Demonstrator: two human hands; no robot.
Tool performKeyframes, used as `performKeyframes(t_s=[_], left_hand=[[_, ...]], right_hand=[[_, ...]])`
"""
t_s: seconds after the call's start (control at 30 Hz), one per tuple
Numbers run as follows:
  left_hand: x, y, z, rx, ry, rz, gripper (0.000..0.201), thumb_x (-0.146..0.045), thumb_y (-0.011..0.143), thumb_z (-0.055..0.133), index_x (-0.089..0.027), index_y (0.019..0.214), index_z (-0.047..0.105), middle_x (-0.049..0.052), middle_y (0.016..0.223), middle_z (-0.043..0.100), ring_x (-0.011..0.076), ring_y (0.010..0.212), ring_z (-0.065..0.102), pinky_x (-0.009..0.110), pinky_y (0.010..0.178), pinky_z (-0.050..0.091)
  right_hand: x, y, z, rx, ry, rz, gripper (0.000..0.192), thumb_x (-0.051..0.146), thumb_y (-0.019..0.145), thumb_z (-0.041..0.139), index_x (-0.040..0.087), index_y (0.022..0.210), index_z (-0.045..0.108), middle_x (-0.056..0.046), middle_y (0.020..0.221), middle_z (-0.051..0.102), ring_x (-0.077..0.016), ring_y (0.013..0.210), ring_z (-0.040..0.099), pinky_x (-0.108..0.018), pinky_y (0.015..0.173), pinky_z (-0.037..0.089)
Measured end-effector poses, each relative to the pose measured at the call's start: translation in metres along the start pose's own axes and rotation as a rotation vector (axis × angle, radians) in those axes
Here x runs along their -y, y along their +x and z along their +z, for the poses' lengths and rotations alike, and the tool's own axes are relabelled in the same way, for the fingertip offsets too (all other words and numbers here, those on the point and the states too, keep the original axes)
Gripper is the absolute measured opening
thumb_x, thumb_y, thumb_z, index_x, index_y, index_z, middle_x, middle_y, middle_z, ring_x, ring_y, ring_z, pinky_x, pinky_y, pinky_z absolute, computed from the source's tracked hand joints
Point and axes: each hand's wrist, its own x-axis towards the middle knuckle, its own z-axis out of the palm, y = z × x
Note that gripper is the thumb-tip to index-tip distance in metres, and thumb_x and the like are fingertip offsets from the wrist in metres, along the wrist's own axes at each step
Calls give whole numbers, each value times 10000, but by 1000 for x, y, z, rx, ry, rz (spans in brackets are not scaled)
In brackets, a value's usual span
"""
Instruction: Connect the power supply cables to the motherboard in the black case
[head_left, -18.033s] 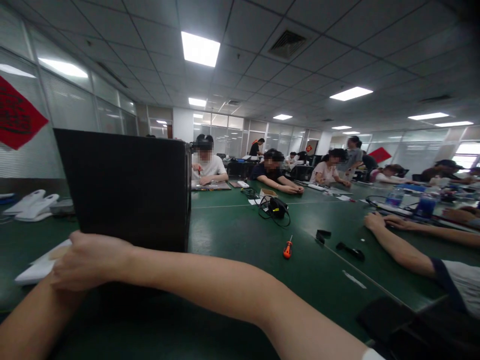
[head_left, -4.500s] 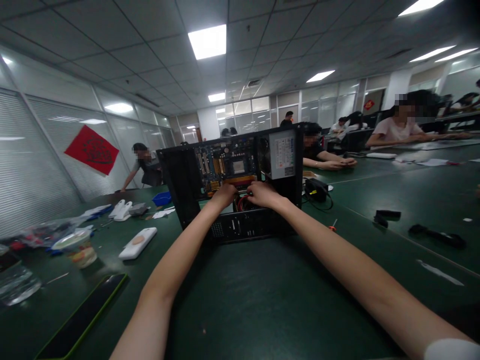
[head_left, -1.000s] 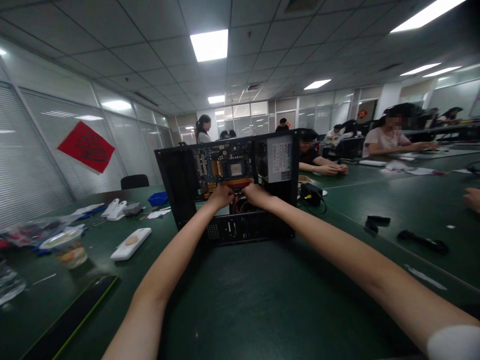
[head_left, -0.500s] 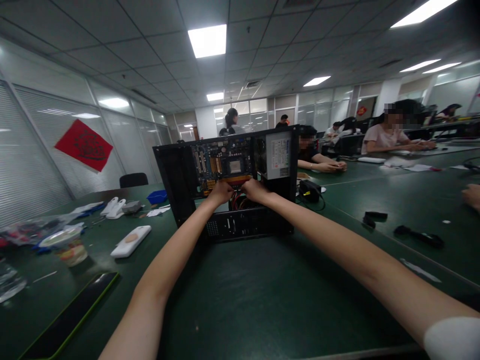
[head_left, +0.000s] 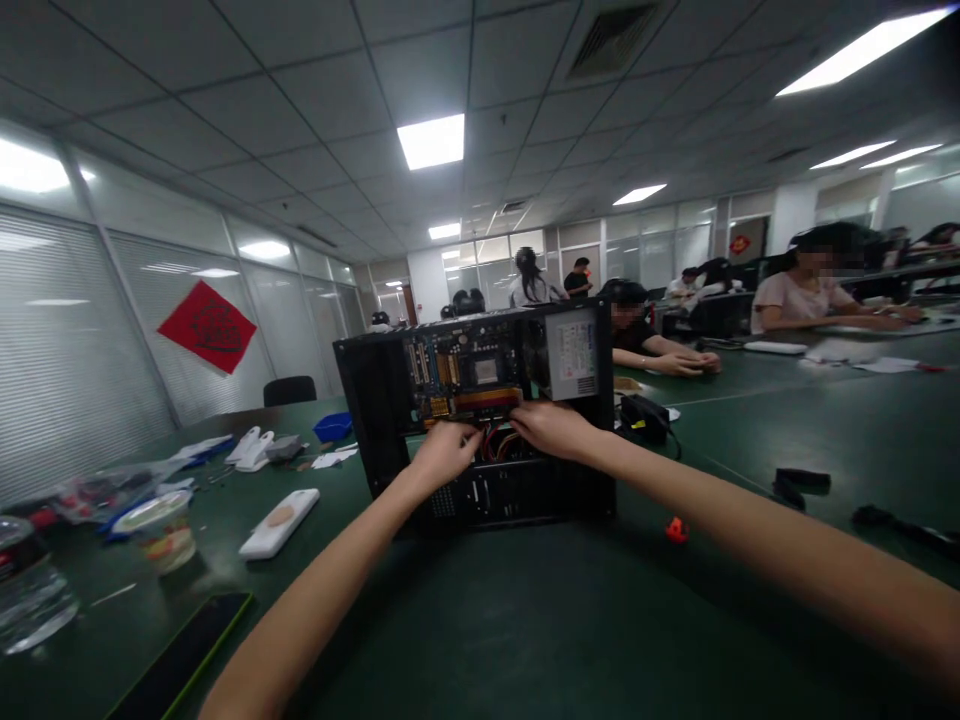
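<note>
I have both hands inside the open computer case (head_left: 480, 420) standing on the table (head_left: 570, 620): left hand (head_left: 444, 452) and right hand (head_left: 551, 428) pinch the red cables (head_left: 496, 443) below the motherboard (head_left: 465, 368). The cables should be limp and light, the board fragile; I would grip connectors. The case also holds a power supply (head_left: 574, 352).

Recessed ceiling panels (head_left: 430, 141) are supplying the light from above, and the nearest ones are blowing out to plain white. The room is reading moderately dim, with the green bench (head_left: 570, 620) staying dark and showing only soft, diffuse shadows. The computer case (head_left: 480, 420) interior is sitting in shade. Wide-angle distortion is bending the ceiling grid and stretching the forearms toward the frame edges. The corners are darkening, and fine detail is smearing slightly throughout.
</note>
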Motion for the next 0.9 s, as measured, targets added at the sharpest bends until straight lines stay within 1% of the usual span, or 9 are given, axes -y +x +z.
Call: performKeyframes(t_s=[0.07,0.13,0.17,0.27,0.37,0.53,0.7,0.8,0.9], left_hand=[[-8,-28,0,18,34,9,455,-421,1050,450,-193,883,807,82,839,781,201,729,686,285,649,394],[-15,-44,5,-59,93,38,417,-439,1044,461,-223,952,806,63,898,790,198,770,688,284,650,368],[-17,-47,9,-99,118,33,438,-450,1046,452,-225,923,806,62,885,786,197,769,684,287,645,353],[-16,-41,22,-191,175,-87,572,-505,1058,397,-211,769,793,80,783,755,199,710,658,301,608,295],[-3,-26,29,-255,156,-219,551,-508,1049,415,-227,792,812,77,796,764,209,719,667,305,599,283],[22,-7,24,-338,-14,-433,535,-528,1033,429,-244,771,800,51,770,762,223,778,697,300,617,315],[48,12,17,-307,-280,-537,576,-571,1031,386,-227,764,764,17,704,734,192,730,679,272,631,350],[76,18,19,-307,-301,-577,569,-593,1006,408,-209,764,753,18,675,710,189,695,658,268,606,338],[106,20,23,-405,-305,-557,575,-589,985,419,-178,721,722,31,638,667,183,648,619,265,586,335]], right_hand=[[-12,-31,-3,-99,-154,-207,371,340,1076,424,151,965,723,-119,906,752,-200,806,675,-299,715,398],[-27,-60,-7,-163,-272,-336,393,341,1079,430,158,871,709,-90,764,718,-192,725,626,-318,706,351],[-34,-71,-9,-178,-313,-365,405,336,1080,428,158,838,700,-87,735,704,-192,706,604,-328,709,334],[-49,-87,-9,-141,-357,-427,408,337,1074,446,163,793,686,-88,719,689,-201,722,572,-349,762,319],[-46,-81,-2,-112,-340,-408,391,319,1072,450,172,811,702,-87,731,707,-200,724,568,-355,812,316],[-28,-62,10,-170,-267,-349,395,293,1060,481,173,758,706,-80,685,723,-187,662,585,-351,779,311],[-4,-51,5,-135,-270,-322,456,331,1059,495,159,700,718,-85,648,729,-176,605,611,-348,759,329],[28,-45,-2,-111,-267,-330,479,341,1063,480,143,714,743,-101,651,738,-177,604,639,-348,779,364],[76,-37,-12,-92,-264,-375,558,444,1070,452,129,737,771,-118,676,752,-193,609,668,-384,850,413]])
